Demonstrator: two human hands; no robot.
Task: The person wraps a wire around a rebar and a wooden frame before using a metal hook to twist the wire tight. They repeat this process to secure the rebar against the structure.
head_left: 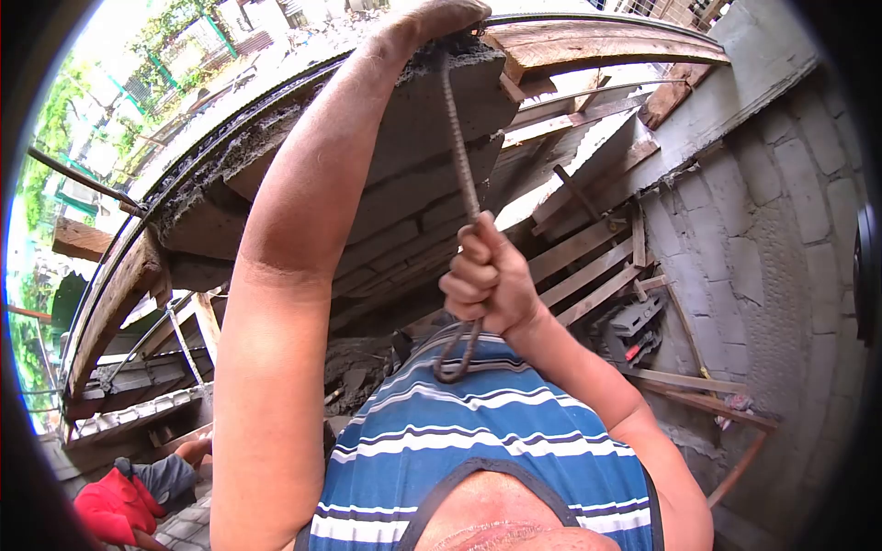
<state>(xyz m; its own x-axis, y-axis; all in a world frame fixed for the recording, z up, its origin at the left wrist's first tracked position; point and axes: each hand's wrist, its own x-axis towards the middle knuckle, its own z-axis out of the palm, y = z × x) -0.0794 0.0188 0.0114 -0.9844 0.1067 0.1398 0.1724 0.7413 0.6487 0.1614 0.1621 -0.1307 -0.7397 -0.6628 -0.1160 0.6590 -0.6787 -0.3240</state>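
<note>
Steel rod [461, 147] is clenched in the right hand [487, 280], hooked end [449, 376] dangling below that fist, in front of the striped shirt [496, 418]. Up top, it runs toward the concrete [487, 87] under the left hand [450, 15]; can't tell what that one's gripping. I'd hold the rod snug, hook clear of fabric.

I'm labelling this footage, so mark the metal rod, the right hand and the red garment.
Metal rod [460, 138]: head view, on the straight length above the hand.
Right hand [491, 280]: head view, on the middle of the closed hand.
Red garment [112, 507]: head view, on the middle of its visible cloth.
</note>
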